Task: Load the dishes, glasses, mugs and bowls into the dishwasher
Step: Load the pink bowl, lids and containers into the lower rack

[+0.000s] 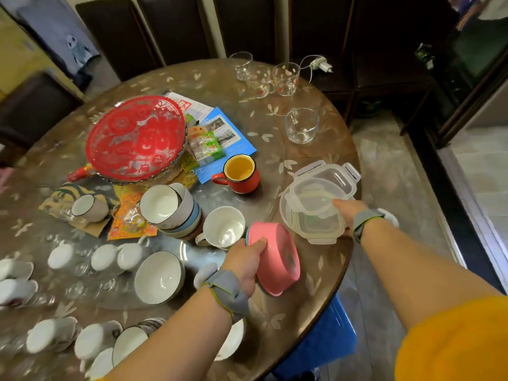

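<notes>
**Gathering dishes at the counter's near-right edge**

Nearest the camera, the left hand (246, 264) grips the rim of a tilted pink bowl (277, 259), lifted just above the counter (324, 273). To its right, the right hand (347, 213) grasps the stacked clear containers (316, 204) by their near side. This looks like the collecting step; no dishwasher shows. Next comes lifting both loads clear. Mugs and bowls crowd the left; open floor lies right, past the rounded edge.

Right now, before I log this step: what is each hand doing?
Left hand: grips the pink bowl by its rim.
Right hand: holds the clear plastic container at its near edge.
</notes>
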`<state>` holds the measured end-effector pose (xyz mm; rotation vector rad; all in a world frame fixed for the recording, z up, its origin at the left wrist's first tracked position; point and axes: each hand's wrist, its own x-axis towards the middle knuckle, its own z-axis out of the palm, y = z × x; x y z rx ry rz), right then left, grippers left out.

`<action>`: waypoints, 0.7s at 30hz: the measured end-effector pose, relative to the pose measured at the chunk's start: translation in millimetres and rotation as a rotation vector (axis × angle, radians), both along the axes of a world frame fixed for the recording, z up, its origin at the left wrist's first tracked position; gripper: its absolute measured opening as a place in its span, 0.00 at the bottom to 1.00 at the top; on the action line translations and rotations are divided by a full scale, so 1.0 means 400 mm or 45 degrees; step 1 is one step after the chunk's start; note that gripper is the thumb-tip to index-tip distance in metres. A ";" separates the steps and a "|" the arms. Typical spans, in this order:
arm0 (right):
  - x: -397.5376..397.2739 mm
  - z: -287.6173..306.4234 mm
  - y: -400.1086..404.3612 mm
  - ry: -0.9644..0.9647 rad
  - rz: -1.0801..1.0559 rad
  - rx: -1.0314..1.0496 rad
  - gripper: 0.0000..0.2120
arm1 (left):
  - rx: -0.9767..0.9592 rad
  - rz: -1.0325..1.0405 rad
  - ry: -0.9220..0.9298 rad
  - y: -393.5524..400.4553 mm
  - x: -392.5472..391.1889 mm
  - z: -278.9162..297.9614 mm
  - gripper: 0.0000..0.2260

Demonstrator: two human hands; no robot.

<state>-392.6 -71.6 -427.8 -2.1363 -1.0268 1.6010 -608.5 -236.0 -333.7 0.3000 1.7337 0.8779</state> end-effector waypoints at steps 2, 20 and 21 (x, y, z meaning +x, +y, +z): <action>0.035 -0.146 0.048 0.090 -0.059 -0.035 0.38 | 0.007 0.037 0.003 0.004 -0.006 0.007 0.09; -0.042 0.189 -0.093 1.046 -0.655 0.168 0.21 | 0.123 0.104 0.128 0.006 0.037 0.050 0.24; -0.025 0.210 -0.118 1.065 -0.633 0.167 0.18 | 0.169 0.052 0.134 0.007 0.049 0.065 0.24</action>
